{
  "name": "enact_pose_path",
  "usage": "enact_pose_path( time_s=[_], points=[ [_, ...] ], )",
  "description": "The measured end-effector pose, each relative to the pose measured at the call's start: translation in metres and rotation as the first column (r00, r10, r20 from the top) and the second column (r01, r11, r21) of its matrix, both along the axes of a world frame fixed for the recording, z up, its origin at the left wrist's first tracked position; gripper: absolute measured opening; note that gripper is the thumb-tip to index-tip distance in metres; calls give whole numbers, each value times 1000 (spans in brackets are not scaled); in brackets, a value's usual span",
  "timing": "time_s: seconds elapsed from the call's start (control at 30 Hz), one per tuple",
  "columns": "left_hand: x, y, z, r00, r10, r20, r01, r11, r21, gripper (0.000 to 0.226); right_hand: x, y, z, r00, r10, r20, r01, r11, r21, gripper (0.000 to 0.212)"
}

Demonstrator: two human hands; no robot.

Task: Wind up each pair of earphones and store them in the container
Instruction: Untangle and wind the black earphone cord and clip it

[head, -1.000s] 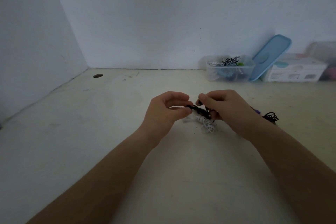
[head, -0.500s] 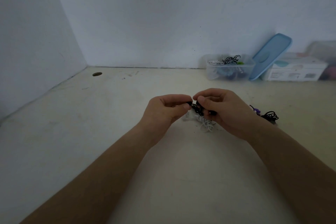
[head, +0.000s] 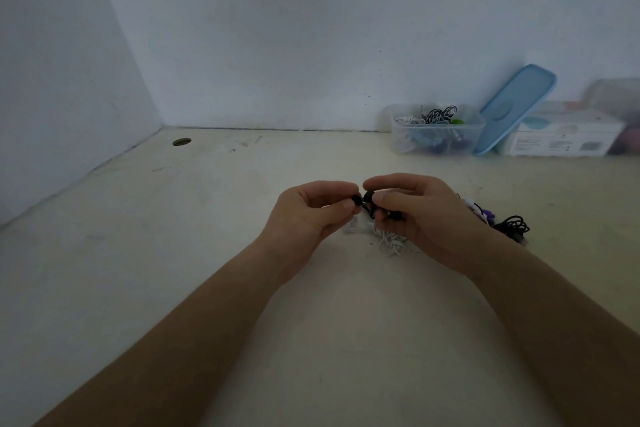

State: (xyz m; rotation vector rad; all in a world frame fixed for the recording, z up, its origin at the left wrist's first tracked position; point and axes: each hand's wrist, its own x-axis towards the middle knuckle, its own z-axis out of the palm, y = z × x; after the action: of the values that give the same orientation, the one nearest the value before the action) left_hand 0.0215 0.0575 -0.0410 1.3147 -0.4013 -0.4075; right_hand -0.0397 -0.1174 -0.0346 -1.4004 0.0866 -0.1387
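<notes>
Above the middle of the table, my left hand (head: 311, 211) and my right hand (head: 415, 215) meet over a pair of black earphones (head: 367, 203). My left thumb and finger pinch one black bud. My right hand grips the wound black bundle, most of which its fingers hide. White earphones (head: 386, 241) lie loose on the table under the hands. Further black and purple earphones (head: 509, 224) lie beside my right wrist. At the back right, a clear plastic container (head: 434, 142) holds several wound earphones.
A blue lid (head: 516, 107) leans on the wall beside the container. A white carton (head: 564, 139) stands to its right, with blurred items behind it. A small round hole (head: 181, 141) is in the table at the far left corner. Walls close the left and back.
My hands have drawn closer together and risen slightly. My left hand now pinches a black bud close against the bundle in my right hand.
</notes>
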Motion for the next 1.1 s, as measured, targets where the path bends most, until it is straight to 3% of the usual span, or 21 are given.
enact_pose_path(
  time_s=[0.23,1.1],
  points=[
    [0,0,1,1000,8,13,-9,1000,22,22,0,1,-1,1000,13,-2,-13,1000,10,12],
    [-1,0,2,993,87,74,-91,994,54,15,1,6,-5,976,-116,185,166,944,-284,11]
  ],
)
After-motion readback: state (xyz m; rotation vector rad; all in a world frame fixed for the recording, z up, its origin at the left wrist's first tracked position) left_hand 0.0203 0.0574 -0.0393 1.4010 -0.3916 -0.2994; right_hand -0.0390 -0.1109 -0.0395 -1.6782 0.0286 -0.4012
